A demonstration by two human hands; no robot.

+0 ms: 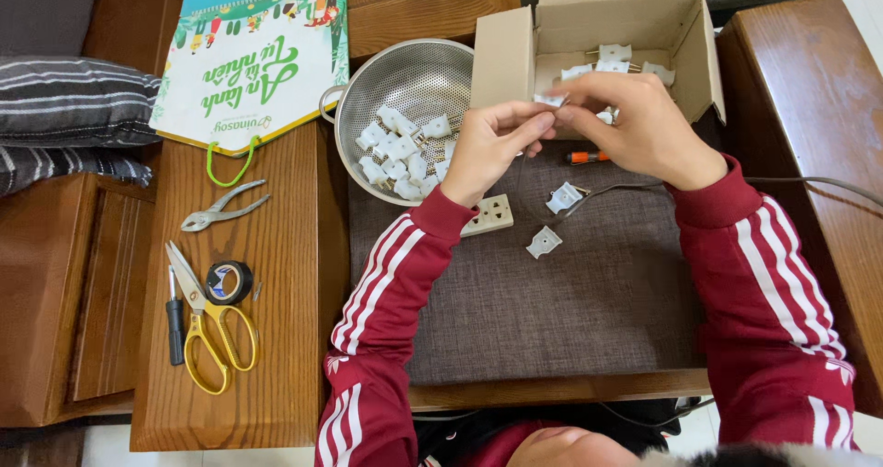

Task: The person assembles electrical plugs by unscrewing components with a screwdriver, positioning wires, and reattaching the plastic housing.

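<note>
Home living room, wooden sofa (55,283), striped cushion (74,99), wall calendar (253,58)

one pliers (223,207), one scissors (210,320), one colander (405,90)

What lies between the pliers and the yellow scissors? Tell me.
In the head view, bare wood lies between the pliers and the scissors; the tape roll sits just right of the blades.

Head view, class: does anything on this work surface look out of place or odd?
One thing stands out: the round metal kitchen colander holds small white plastic plug parts, not food. Two more white parts lie loose on the grey-brown woven mat. Nothing looks spilled or broken.
</note>
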